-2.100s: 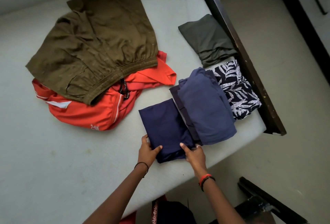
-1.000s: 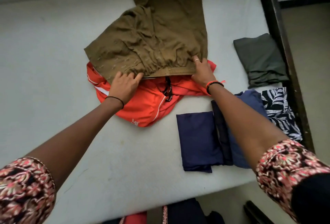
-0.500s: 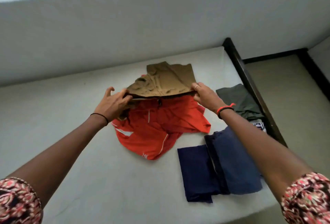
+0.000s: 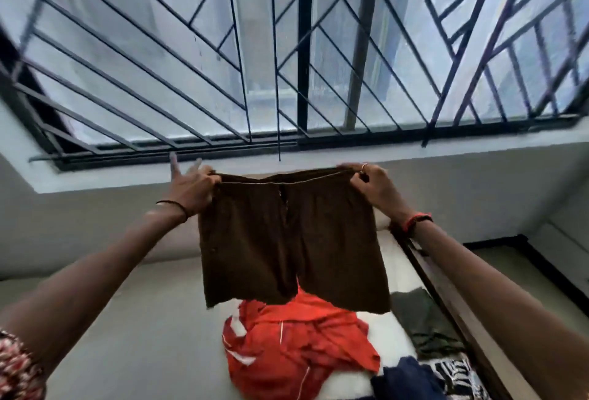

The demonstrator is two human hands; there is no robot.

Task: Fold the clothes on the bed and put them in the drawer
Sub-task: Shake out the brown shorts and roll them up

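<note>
Holding brown shorts (image 4: 291, 240) aloft, waistband corners pinched in left hand (image 4: 191, 186) and right hand (image 4: 373, 186), above the orange garment (image 4: 296, 345) near the bed's (image 4: 143, 336) right edge; liable to slip from the left's light pinch, spare fingers splayed, and land crumpled.

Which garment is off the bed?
The brown fabric shorts, held up by the left hand and right hand; the rest, like the crumpled orange garment, lie on the white mattress.
</note>
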